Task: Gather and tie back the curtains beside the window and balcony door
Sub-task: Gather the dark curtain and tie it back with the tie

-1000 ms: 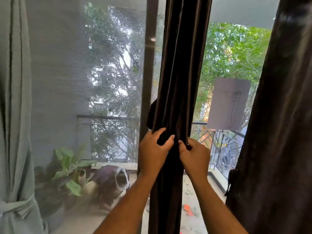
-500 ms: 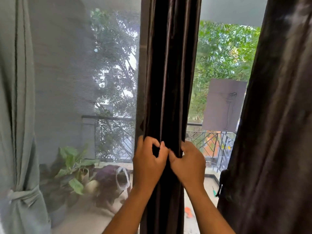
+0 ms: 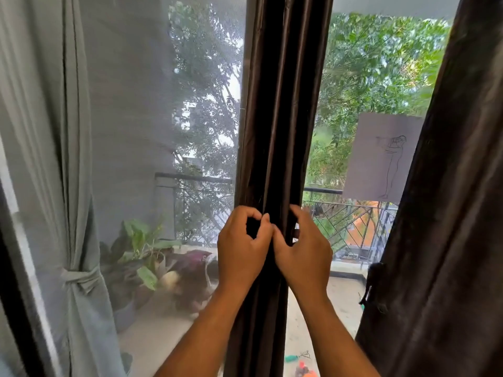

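A dark brown curtain (image 3: 283,104) hangs gathered into a narrow column in the middle of the glass. My left hand (image 3: 241,254) and my right hand (image 3: 304,251) meet in front of it at waist height, fingers pinched on dark fabric, whether a tie band or the curtain folds I cannot tell. A second dark brown curtain (image 3: 446,213) hangs loose on the right. On the left a grey-green curtain (image 3: 54,159) is bound by a knotted tie (image 3: 79,277).
A mesh screen (image 3: 130,104) covers the left pane. Beyond it stand potted plants (image 3: 141,248) and a balcony railing (image 3: 351,227). A paper sheet with a line drawing (image 3: 381,156) sticks to the right pane. Small objects lie on the balcony floor (image 3: 302,368).
Both hands have drawn closer together on the middle curtain and curled tighter around the fabric. The view has shifted slightly, showing more of the tied grey-green curtain.
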